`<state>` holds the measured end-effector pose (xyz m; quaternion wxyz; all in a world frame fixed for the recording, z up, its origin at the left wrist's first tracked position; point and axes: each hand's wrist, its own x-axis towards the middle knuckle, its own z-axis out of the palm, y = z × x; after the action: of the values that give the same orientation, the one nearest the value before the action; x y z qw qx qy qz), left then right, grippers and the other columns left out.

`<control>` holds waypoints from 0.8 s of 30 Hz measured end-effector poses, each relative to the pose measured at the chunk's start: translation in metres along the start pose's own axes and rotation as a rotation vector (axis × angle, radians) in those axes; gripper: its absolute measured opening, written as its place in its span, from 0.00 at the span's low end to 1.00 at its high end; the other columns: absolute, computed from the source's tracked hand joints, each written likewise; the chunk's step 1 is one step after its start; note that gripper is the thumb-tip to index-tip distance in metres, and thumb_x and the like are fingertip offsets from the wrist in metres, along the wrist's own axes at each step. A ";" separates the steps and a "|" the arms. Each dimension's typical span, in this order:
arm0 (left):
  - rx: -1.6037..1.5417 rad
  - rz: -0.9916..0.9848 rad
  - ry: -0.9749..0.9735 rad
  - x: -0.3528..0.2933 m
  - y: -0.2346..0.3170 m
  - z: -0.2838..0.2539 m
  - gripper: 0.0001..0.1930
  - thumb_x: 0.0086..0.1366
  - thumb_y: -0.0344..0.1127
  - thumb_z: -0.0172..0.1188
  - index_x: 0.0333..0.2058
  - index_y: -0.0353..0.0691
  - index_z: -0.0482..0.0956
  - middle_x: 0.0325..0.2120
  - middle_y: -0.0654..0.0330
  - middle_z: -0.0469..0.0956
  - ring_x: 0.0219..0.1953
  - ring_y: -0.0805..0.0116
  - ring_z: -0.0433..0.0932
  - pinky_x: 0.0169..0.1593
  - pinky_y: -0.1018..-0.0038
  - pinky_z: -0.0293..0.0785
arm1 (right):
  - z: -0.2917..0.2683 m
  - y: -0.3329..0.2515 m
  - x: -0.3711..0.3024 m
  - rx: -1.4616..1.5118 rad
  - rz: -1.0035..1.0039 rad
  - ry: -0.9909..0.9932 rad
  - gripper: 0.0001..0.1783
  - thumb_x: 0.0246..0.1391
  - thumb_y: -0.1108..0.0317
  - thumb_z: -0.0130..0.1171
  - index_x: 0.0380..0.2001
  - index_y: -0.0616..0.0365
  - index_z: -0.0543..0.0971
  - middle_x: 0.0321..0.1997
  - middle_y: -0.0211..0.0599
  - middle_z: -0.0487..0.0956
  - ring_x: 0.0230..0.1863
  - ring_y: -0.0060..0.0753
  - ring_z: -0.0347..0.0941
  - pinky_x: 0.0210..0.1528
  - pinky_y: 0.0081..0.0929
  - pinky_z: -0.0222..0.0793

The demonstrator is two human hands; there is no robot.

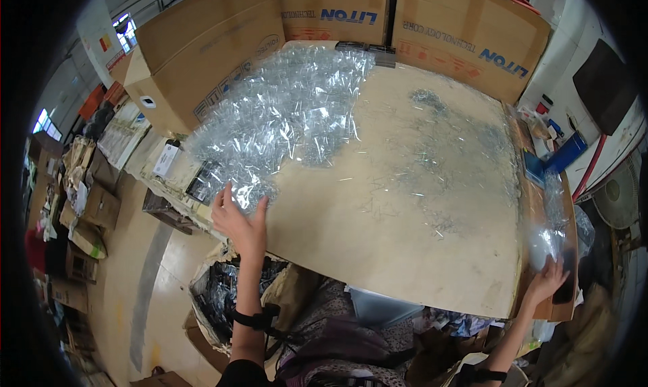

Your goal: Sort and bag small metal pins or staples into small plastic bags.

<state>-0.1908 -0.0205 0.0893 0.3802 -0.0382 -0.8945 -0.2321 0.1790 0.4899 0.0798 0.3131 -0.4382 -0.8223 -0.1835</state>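
A large heap of shiny clear plastic packets (290, 110) covers the left half of a cardboard-topped table (391, 259). At the heap's near end my left hand (241, 226) has its thumb and fingers apart; whether it touches the lowest packets I cannot tell. On the table's right side, my right hand (548, 279) grips the lower end of a clear plastic bag (545, 246) at the wooden side ledge. That bag is smeared by motion, and its contents cannot be made out. Many thin, glinting needle-like pieces (439, 161) lie scattered over the right half of the tabletop.
Tall cardboard panels (472, 33) wall the table's back and left. Along the right ledge stand a blue container (567, 151) and more clear bags (555, 191). Below the front edge are a sack of dark plastic (233, 286) and a grey bin (381, 309). A fan (617, 195) stands far right.
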 end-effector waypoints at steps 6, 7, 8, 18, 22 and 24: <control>-0.960 0.441 -0.583 -0.067 0.100 -0.058 0.28 0.52 0.30 0.65 0.53 0.40 0.68 0.54 0.51 0.66 0.55 0.48 0.64 0.57 0.61 0.61 | -0.109 -0.136 -0.062 1.519 0.306 -0.449 0.01 0.53 0.76 0.53 0.29 0.62 0.73 0.31 0.37 0.73 0.38 0.32 0.69 0.42 0.27 0.64; -1.036 0.525 -0.725 -0.078 0.112 -0.070 0.28 0.53 0.29 0.64 0.54 0.40 0.68 0.53 0.51 0.67 0.54 0.50 0.65 0.56 0.63 0.62 | -0.122 -0.159 -0.073 1.447 -0.128 -0.645 0.02 0.52 0.74 0.55 0.28 0.61 0.73 0.29 0.36 0.73 0.35 0.31 0.69 0.41 0.25 0.64; -1.107 0.607 -0.870 -0.089 0.118 -0.078 0.27 0.53 0.28 0.63 0.54 0.40 0.68 0.53 0.51 0.68 0.53 0.53 0.67 0.55 0.64 0.63 | -0.146 -0.188 -0.083 1.311 -0.038 -0.900 0.05 0.51 0.72 0.57 0.27 0.62 0.74 0.27 0.36 0.73 0.34 0.32 0.70 0.39 0.26 0.65; -1.062 0.176 -1.187 -0.119 0.100 -0.084 0.08 0.64 0.32 0.55 0.28 0.33 0.76 0.14 0.59 0.73 0.16 0.74 0.73 0.21 0.77 0.67 | -0.159 -0.239 -0.143 1.570 0.125 -0.720 0.06 0.53 0.75 0.57 0.35 0.66 0.77 0.30 0.34 0.77 0.33 0.24 0.73 0.39 0.20 0.67; -1.141 -0.089 -1.370 -0.121 0.084 -0.088 0.08 0.65 0.31 0.53 0.31 0.32 0.76 0.22 0.61 0.76 0.25 0.78 0.75 0.28 0.79 0.70 | -0.156 -0.248 -0.145 1.785 0.491 -0.905 0.03 0.53 0.77 0.57 0.32 0.65 0.76 0.32 0.30 0.77 0.35 0.16 0.71 0.40 0.14 0.66; -1.329 -0.110 -1.244 -0.119 0.085 -0.084 0.08 0.65 0.29 0.52 0.38 0.31 0.75 0.35 0.59 0.78 0.33 0.77 0.75 0.39 0.81 0.71 | -0.155 -0.252 -0.150 1.770 0.429 -0.868 0.03 0.54 0.77 0.57 0.32 0.64 0.75 0.31 0.31 0.76 0.32 0.18 0.72 0.38 0.16 0.67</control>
<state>-0.0305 0.0310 0.0900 -0.2828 -0.3252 -0.6207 -0.6550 0.0861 0.1719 0.0858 0.2260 -0.2158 -0.6095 0.7286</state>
